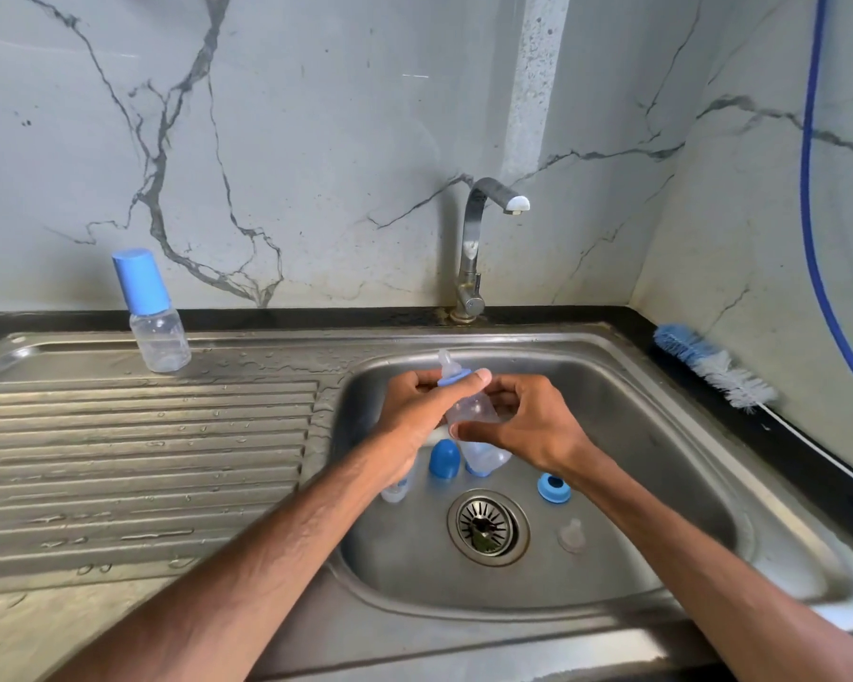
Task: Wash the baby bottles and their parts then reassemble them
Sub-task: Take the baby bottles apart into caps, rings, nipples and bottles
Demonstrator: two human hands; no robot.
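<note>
Over the sink basin (661,435) I hold a clear baby bottle (474,425) tilted, its blue collar and clear teat (450,371) on top. My left hand (424,406) grips the collar end, thumb across it. My right hand (528,425) grips the bottle's body. Below them in the basin lie a blue cap (444,459), a blue screw ring (554,487), a loose clear teat (572,534) and another clear bottle (396,489), partly hidden under my left forearm. A capped, assembled bottle (156,317) stands upright on the drainboard.
The tap (478,238) stands behind the basin with no water running. A blue-and-white bottle brush (715,366) lies on the dark counter at the right. The ribbed drainboard (134,460) at the left is wet. The drain strainer (487,526) sits mid-basin.
</note>
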